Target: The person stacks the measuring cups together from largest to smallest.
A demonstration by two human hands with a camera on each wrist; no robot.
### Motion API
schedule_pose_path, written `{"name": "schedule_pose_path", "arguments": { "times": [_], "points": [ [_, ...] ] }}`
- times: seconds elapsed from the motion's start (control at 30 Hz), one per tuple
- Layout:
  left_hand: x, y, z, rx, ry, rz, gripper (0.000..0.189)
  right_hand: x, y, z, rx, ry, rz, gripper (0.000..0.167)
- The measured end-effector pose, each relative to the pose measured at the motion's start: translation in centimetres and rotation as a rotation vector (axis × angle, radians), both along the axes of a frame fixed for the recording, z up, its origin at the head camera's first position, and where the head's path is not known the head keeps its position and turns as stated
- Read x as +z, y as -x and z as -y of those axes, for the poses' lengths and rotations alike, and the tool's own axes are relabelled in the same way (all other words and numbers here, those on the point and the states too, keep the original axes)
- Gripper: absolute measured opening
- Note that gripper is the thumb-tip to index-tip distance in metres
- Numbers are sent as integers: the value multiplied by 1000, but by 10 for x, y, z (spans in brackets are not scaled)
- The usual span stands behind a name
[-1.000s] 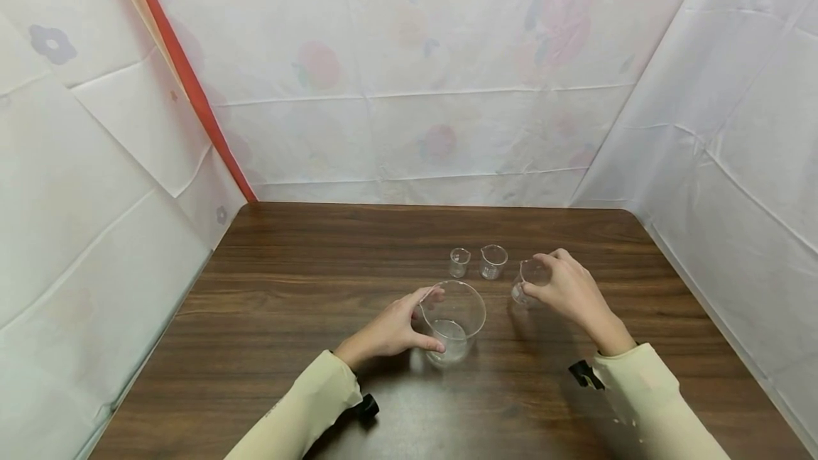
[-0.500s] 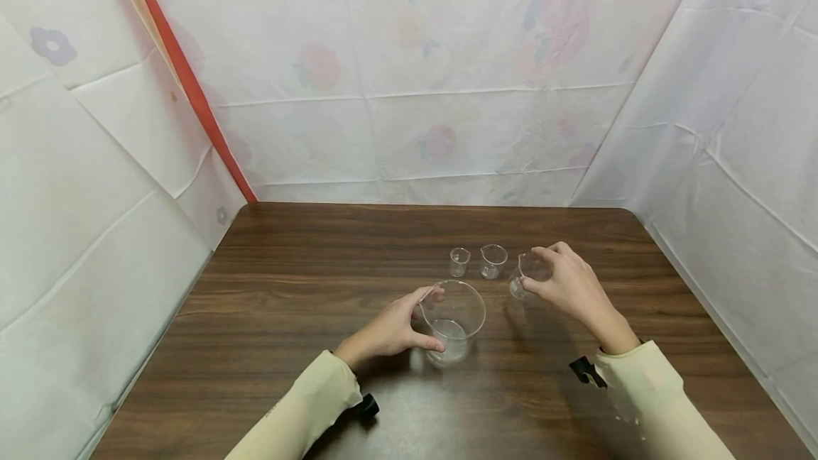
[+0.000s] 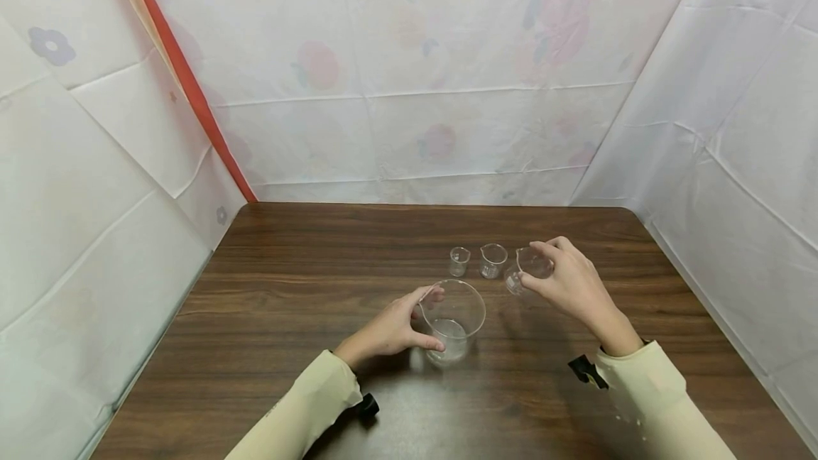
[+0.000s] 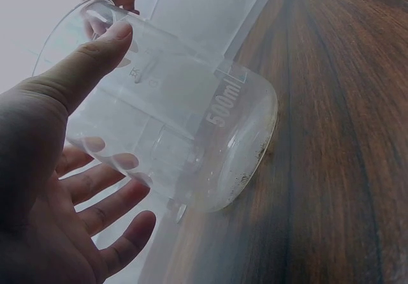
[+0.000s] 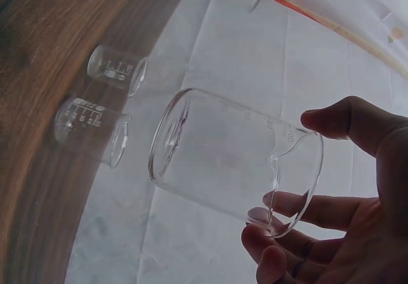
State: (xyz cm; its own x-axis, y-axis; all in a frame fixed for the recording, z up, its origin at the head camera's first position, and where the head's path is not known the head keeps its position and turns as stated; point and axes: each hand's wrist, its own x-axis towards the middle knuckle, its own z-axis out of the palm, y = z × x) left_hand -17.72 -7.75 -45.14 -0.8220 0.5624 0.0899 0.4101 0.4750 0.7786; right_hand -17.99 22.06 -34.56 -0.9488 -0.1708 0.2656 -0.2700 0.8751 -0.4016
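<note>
My left hand (image 3: 396, 325) holds the side of a large clear glass beaker (image 3: 456, 332), thumb in front and fingers behind. The beaker stands upright on the table, and "500ml" shows on its wall in the left wrist view. My right hand (image 3: 571, 286) pinches a smaller glass beaker (image 5: 223, 156) at its rim between thumb and fingers. That beaker is raised off the table, with scale marks up to 100 on its wall. Left of it stand two still smaller beakers: a medium one (image 3: 493, 265) and the smallest (image 3: 459, 263).
The brown wood-grain table (image 3: 287, 289) is enclosed by white cloth with faint prints at the back (image 3: 383, 133) and both sides. A red strip (image 3: 192, 84) runs down the back left corner. Black straps show at both cuffs.
My right hand has lifted its beaker and moved it slightly up and toward the two small beakers. The left hand and the large beaker have stayed in place.
</note>
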Motion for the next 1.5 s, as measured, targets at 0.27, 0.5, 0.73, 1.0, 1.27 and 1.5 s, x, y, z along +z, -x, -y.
{"name": "schedule_pose_path", "arguments": {
  "times": [0.27,0.5,0.73,1.0,1.27,1.5],
  "points": [
    [0,1,0,-2,-5,-2,86,5,-2,3,8,9,-17,52],
    [-1,1,0,-4,0,-3,87,10,-3,6,21,13,-21,52],
    [-1,0,0,2,3,-4,85,13,-5,9,43,28,-41,51],
    [-1,0,0,1,6,-6,85,17,-6,12,74,38,-70,50],
    [-1,0,1,4,5,2,83,24,-9,17,106,48,-83,50],
    [-1,0,1,3,2,4,84,30,-11,23,131,67,-86,50]
  ]
}}
